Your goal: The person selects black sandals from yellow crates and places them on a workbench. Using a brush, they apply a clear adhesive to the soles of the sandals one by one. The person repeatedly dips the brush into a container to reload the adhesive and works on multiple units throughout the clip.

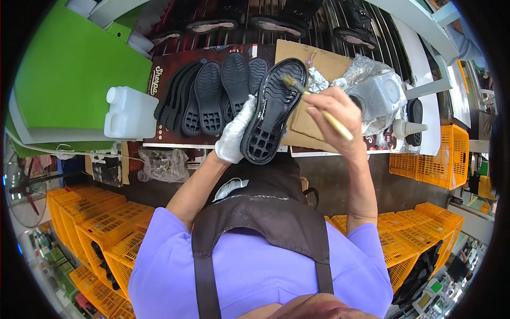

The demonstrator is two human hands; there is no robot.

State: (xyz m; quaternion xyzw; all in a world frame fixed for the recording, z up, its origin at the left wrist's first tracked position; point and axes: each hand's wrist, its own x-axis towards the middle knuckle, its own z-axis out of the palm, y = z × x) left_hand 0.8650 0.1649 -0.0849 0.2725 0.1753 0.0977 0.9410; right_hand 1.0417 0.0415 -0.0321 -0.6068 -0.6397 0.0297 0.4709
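My left hand (234, 133), in a white glove, is closed on the left edge of a black shoe sole (273, 114). The sole is tilted, its hollow inner side facing up, with a wet shine along its rim and the grid of square pockets at the heel. Bare and closed, my right hand (336, 114) grips a brush (340, 127) by its pale wooden handle. The bristles touch the inside of the sole near the toe. Left of the held sole, several more black soles (208, 90) lie on dark printed cardboard (159, 139), some stacked in an overlapping row.
A white plastic jug (130, 114) stands at the left beside a green panel (79, 80). On the right are brown cardboard (303, 133), a clear plastic container (380, 95) and a white nozzle bottle (409, 128). Shoe uppers (281, 24) rest on rollers behind. Orange crates (106, 223) flank me.
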